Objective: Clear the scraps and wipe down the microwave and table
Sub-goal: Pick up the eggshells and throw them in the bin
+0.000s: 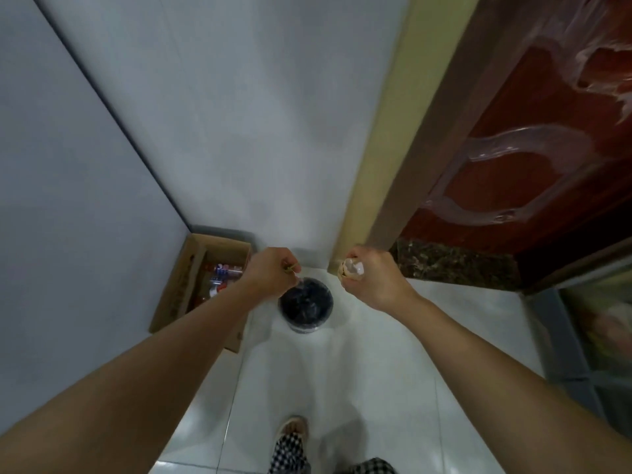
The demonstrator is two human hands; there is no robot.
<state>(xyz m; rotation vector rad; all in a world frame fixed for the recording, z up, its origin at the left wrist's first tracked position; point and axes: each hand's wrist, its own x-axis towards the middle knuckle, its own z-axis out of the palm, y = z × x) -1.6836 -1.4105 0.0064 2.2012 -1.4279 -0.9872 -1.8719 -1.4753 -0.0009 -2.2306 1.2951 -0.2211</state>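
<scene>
Centre frame: left hand (pixel 270 273) pinches dark scraps (pixel 290 268) over bin (pixel 305 307), likely for dropping. Right hand (pixel 371 278) grips eggshells (pixel 350 268) right of bin, presumably next.

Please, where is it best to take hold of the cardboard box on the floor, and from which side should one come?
Grip the cardboard box by its long open-top rim, on the side facing the trash bin. It stands in the corner, so its far sides lie against the walls, and the open top leaves a bare edge to grasp. Both the left hand and the right hand hold scraps, so probably empty them first.
</scene>
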